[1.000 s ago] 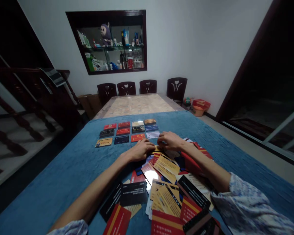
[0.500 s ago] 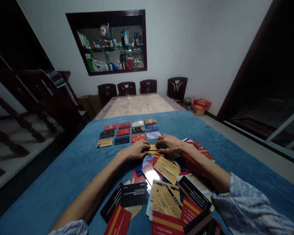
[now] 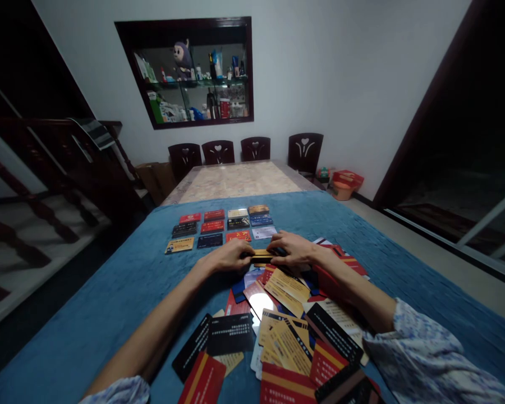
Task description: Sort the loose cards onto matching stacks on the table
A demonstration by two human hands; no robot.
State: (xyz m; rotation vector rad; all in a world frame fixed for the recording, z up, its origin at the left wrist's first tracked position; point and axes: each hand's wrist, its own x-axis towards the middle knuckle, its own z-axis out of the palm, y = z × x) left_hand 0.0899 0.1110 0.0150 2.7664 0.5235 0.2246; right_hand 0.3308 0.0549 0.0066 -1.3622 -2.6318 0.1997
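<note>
Between my two hands is a gold card [image 3: 261, 253] with a dark stripe, tilted, its ends in my fingers. My left hand [image 3: 231, 256] pinches the left end, and my right hand [image 3: 292, 248] grips the right end. Whether more than one card is in them I cannot tell. Below my hands spreads a loose heap of cards, with gold cards [image 3: 288, 342], red cards [image 3: 287, 386] and black cards [image 3: 230, 333] overlapping. Beyond my left hand, cards lie in rows, among them a red and yellow card [image 3: 238, 236] and a pale card [image 3: 264, 233].
A blue cloth [image 3: 122, 292] covers the near part of the table; the bare tabletop [image 3: 239, 178] shows beyond. Several dark chairs [image 3: 305, 152] stand at the far end. A wall cabinet [image 3: 197, 84] holds bottles and a plush toy. A stair railing [image 3: 37, 185] is at left.
The gold card between my hands has tilted up, and its dark stripe shows more. My left hand has shifted slightly left. The heap and rows look the same.
</note>
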